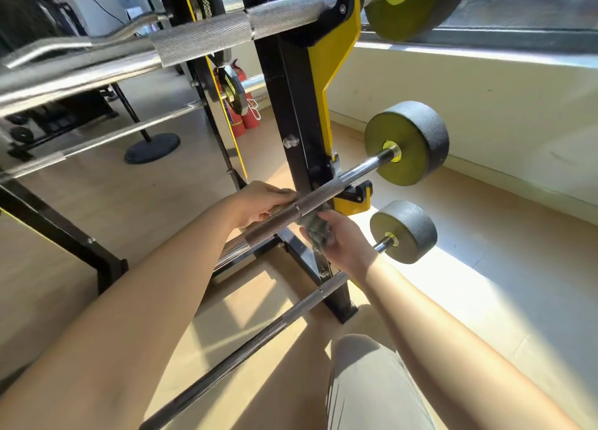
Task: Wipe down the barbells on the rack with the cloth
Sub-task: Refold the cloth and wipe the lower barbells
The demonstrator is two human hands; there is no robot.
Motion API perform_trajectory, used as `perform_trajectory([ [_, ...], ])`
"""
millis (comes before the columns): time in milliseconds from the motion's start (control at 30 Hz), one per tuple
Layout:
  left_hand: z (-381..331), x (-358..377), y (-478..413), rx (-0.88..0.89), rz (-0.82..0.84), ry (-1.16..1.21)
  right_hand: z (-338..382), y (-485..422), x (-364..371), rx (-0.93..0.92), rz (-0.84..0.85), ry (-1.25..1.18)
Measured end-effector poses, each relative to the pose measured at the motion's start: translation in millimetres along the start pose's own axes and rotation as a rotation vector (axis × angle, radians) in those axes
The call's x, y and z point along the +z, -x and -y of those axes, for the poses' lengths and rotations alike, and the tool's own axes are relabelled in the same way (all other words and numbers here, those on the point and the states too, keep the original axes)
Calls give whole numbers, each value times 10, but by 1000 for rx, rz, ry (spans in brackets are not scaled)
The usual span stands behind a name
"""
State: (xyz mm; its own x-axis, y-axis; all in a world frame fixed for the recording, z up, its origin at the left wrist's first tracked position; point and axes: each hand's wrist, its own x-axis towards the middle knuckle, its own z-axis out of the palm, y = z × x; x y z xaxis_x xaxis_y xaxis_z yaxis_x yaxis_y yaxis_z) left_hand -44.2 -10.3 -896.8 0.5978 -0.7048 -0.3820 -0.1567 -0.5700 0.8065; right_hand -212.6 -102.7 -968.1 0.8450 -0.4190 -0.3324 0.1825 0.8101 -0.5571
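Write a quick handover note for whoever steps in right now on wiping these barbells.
Left hand: holds one end of the cloth against the far side of the middle barbell.
Right hand: grips the cloth just below that bar.
Cloth passes under the knurled section, beside the rack upright.
Done: cannot tell which bars are already wiped.
Left: finish this bar; check the lowest barbell and top barbell.

Most of the cloth [315, 232] is hidden behind the middle barbell [310, 199] and inside the left hand [259, 203] and right hand [343, 245]. The upper edge cuts off the top weight plate [417, 5]. The lowest barbell [242, 355] runs off the bottom. The rack [291, 106] half hides the fire extinguishers [250, 120].
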Motion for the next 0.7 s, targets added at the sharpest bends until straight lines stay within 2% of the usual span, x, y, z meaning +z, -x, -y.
perform_trajectory([
  [100, -108, 33, 14, 77, -135, 51, 13, -39, -62, -119, -185, 166],
  [200, -237, 142, 24, 188, -230, -2, 22, -25, -101, -144, -249, 325],
  [333, -357, 259, 35, 384, -279, -289, 13, 92, -157, -121, -268, 497],
  [400, -357, 266, 52, 399, -269, -454, -20, 174, -226, -125, -293, 571],
  [467, -303, 255, 71, 342, -237, -487, -44, 255, -295, -117, -340, 643],
  [533, -246, 253, 82, 308, -264, -486, -25, 290, -317, -112, -359, 636],
  [700, -241, 273, 17, 373, -520, -302, 182, 133, -41, -164, -305, 377],
])
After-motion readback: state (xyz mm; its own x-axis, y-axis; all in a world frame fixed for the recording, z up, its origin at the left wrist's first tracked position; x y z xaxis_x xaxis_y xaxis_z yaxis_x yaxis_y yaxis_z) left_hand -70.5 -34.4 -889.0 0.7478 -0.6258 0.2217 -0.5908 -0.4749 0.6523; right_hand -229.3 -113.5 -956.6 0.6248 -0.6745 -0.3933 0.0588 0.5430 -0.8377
